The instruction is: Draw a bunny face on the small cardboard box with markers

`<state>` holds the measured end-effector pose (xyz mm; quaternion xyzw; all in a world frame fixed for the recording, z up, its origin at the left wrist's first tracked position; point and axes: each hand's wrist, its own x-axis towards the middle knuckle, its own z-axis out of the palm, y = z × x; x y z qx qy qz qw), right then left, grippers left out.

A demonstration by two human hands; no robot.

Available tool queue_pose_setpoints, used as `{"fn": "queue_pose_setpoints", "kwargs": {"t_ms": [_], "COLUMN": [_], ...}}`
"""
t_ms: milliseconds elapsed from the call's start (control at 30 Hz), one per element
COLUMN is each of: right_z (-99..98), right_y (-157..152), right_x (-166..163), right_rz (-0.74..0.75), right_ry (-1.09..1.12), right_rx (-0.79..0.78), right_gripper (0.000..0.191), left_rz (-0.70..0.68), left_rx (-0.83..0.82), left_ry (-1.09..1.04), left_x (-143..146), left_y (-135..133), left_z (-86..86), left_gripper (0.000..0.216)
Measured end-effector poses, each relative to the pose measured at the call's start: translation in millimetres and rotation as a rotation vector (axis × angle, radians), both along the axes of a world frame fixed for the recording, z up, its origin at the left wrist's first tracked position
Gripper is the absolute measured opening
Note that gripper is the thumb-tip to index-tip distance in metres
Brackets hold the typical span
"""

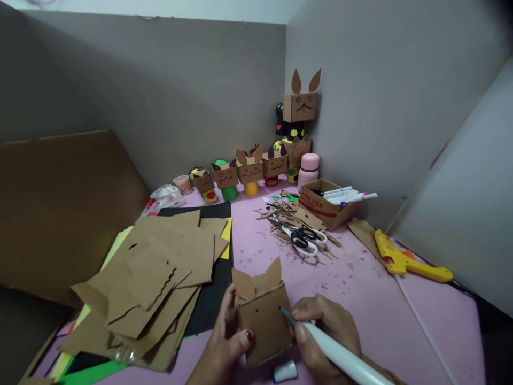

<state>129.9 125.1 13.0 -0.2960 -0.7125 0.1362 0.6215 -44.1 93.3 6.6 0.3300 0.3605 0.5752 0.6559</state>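
Head, two hands (225, 342) (334, 321) holding one box (267, 329), one marker (339, 352)

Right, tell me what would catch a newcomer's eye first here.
Probably the eared cardboard box low in the middle, held in the left hand, with the right hand putting a white marker to its front. Next might come the tall-eared cardboard head in the back corner, then the bright yellow glue gun at the right of the pink table.

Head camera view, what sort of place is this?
It looks like a craft workspace, perhaps in a partitioned cubicle: scissors lie by cardboard scraps, a glue gun is at the right, and box-headed figures line the back.
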Motion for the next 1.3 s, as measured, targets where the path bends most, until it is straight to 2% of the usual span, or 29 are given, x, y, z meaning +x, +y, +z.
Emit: {"fn": "queue_pose_setpoints", "kwargs": {"t_ms": [100,267,567,1300], "right_z": [7.7,17.8,-4.3,-5.9], "right_y": [1.5,2.7,0.9,0.9], "right_x": [-2.5,-4.6,-8.9,-9.5], "right_rz": [-0.050,-0.023,0.037,0.032], "right_ry": [-0.018,-0.052,0.029,-0.005], "right_rx": [0.020,0.008,-0.073,-0.067], "right_gripper": [0.014,0.013,0.007,0.008], "left_rz": [-0.020,-0.031,-0.014,-0.027], "left_rx": [-0.007,-0.022,-0.030,-0.012], "left_ry": [-0.024,0.001,0.012,0.002], "left_x": [0.2,-0.5,-0.7,-0.4], "left_y": [-0.5,-0.6,-0.5,0.0], "left_z": [2.2,4.2,3.8,4.0], "left_gripper": [0.091,0.088,0.087,0.088]}}
